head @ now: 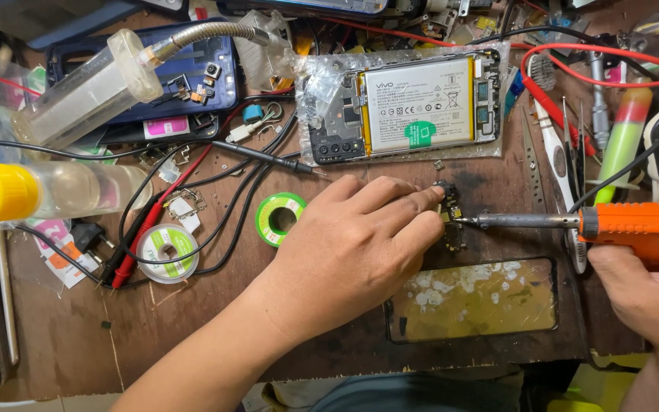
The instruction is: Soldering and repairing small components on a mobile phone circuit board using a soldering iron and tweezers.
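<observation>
Two hands at work on one small part: the left hand [360, 244] lies palm down on the wooden bench [192, 336], its fingertips [432, 200] pressed onto a small dark circuit board [451, 225] and pinning it flat, not lifting it; the right hand [646, 294] is closed around the orange handle of a soldering iron [573, 223], whose metal tip meets the board's right edge. The board looks very light, thin, stiff and easily damaged, best held by its edges, well away from the hot tip. Just below lies a detached phone glass [470, 299], dark-rimmed with patchy white residue, probably brittle. Above the board, an opened phone [406, 107] shows its white battery and rests in a clear plastic bag. Further left: a green solder spool [280, 219], a white wire spool [167, 253], red and black probe leads [192, 175]. Containers: a clear bottle with yellow cap [32, 191] lying on its side, contents clear or none, I cannot tell; a clear plastic tube [89, 91] on a flexible metal neck. Tweezers and drivers [573, 145] stand at the right.
</observation>
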